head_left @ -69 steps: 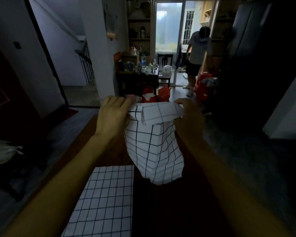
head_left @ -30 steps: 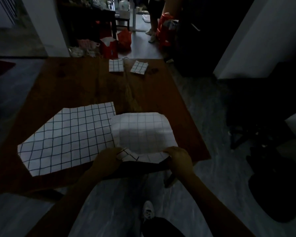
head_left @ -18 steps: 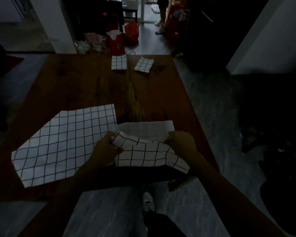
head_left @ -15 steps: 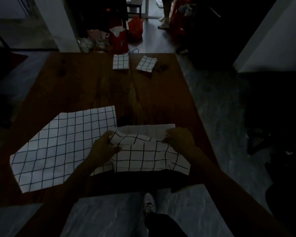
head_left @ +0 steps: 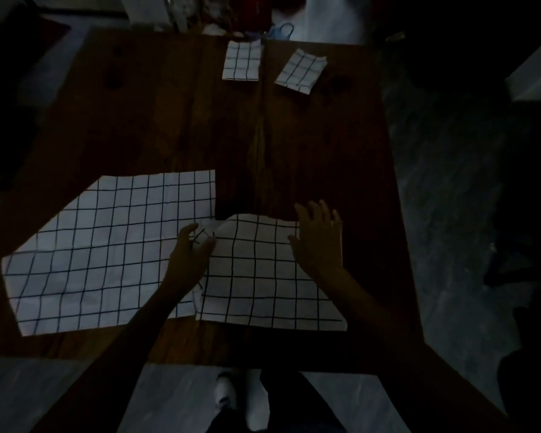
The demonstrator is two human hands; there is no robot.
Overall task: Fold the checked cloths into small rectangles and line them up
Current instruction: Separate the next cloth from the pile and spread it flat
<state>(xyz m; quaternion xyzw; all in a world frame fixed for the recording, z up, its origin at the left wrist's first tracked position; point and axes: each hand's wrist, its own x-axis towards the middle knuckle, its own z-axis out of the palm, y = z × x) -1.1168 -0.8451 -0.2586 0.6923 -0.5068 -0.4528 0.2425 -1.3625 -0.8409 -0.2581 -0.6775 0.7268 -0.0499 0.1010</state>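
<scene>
A dark wooden table (head_left: 156, 120) fills most of the dim frame. In the lower middle lies a white cloth with a black grid, the half-folded checked cloth (head_left: 263, 276), doubled over, with its fold line running along its upper edge and its lower edge close to the near edge of the table. The left hand (head_left: 192, 248) sits at the upper left corner of this cloth, with thumb and fingers curled round a small bunch of the fabric there. The right hand (head_left: 320, 242) lies at the upper right part of the same cloth, fingers straight and spread, palm down on the fabric, holding nothing. Both forearms reach in from the bottom of the frame.

To the left, its right edge tucked under the half-folded one, a larger open checked cloth (head_left: 107, 254) lies flat in the lower left of the frame.

At the top middle, near the far edge of the table, two small folded cloths lie side by side but apart: the left folded rectangle (head_left: 241, 61) sits square to the table edge, and the right folded rectangle (head_left: 301, 72) is turned at an angle.

Below the table edge, at the bottom centre, a white shoe (head_left: 250, 401) shows on a grey floor (head_left: 175, 398).
</scene>
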